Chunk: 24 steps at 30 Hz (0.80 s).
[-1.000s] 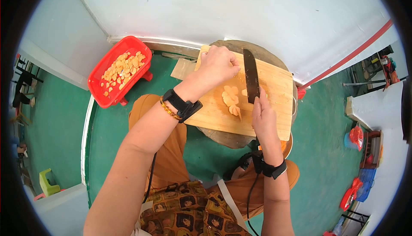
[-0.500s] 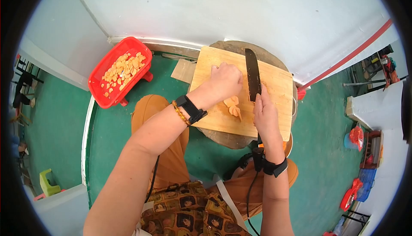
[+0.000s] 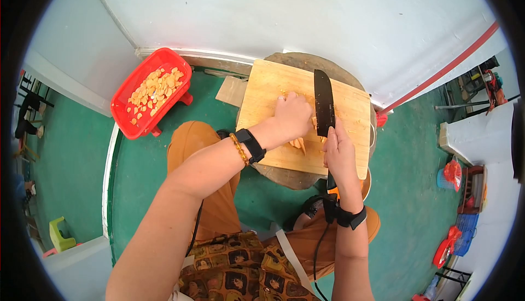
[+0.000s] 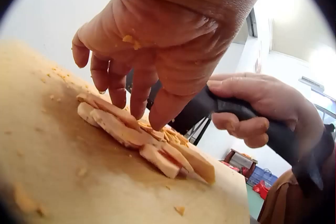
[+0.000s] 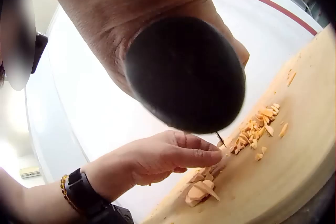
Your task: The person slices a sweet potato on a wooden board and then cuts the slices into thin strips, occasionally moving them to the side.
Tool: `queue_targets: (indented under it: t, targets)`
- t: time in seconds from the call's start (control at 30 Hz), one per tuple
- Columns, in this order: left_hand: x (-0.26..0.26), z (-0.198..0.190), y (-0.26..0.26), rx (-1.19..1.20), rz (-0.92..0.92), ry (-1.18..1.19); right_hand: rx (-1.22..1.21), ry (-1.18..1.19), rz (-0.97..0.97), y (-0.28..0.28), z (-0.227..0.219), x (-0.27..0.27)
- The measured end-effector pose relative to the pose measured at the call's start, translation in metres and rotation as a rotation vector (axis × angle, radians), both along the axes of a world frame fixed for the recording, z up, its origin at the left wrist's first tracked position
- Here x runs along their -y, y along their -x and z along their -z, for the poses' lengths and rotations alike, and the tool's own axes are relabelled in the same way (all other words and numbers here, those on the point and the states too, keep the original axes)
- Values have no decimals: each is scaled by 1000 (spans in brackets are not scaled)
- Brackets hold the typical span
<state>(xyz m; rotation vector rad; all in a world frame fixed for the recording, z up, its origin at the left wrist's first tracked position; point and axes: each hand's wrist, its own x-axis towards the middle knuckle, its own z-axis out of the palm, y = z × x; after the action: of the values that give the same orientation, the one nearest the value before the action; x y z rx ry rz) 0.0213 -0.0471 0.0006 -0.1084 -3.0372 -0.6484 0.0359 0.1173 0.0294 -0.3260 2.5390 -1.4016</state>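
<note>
My right hand [image 3: 340, 150] grips the black handle of a kitchen knife [image 3: 324, 104], its dark blade pointing away from me over the wooden cutting board [image 3: 273, 79]. To the left of the blade is my left hand [image 3: 294, 116], palm down. Its fingers point down in the left wrist view, with fingertips right at a row of pale orange slices [image 4: 118, 129]. A small crumb [image 4: 131, 41] sticks to that palm. Beyond the blade, a pile of small chopped pieces [image 5: 257, 129] lies on the board. The knife's handle end hides much of the right wrist view.
Under the board stands a round wooden stump [image 3: 284, 178]. A red tub [image 3: 121, 96] holding many orange slices sits at the left on the green floor. Behind the board rises a white wall [image 3: 262, 16]. A bowl [image 3: 367, 186] shows partly beside my right forearm.
My left hand has come down and toward me, from above the board's far side onto the slices. The knife has shifted slightly toward me, still in my right hand.
</note>
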Motion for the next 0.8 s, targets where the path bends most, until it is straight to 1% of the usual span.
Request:
queue_targets:
  t: [0.07, 0.17, 0.27, 0.37, 0.47, 0.57, 0.6, 0.67, 0.77, 0.8]
  targets:
    - [-6, 4, 0, -19, 0, 16, 114, 23, 25, -4, -10, 0]
    - [-8, 14, 2, -117, 10, 52, 36, 41, 51, -5, -10, -2]
    - [-9, 17, 4, -107, 15, 35, 37, 49, 53, -1, 0, -9]
    - [-10, 6, 3, -26, 7, 8, -26, 52, 4, 0, 3, -12]
    - [-9, -7, 1, 14, 2, 4, -83, -19, -26, -1, 16, -13]
    - [-11, -10, 2, 103, -7, -109, -85, -29, -26, -3, 23, -13]
    - [-12, -8, 2, 96, -10, -130, -88, -29, -23, -3, 23, -12]
    - [-12, -4, 3, 82, -16, -172, -98, -16, -4, -4, 19, -10]
    - [-11, 1, 6, 55, -29, -177, 15, 72, 7, -8, -1, -8]
    - [-11, 2, 6, 46, -34, -165, 5, 77, 20, -8, -1, -9]
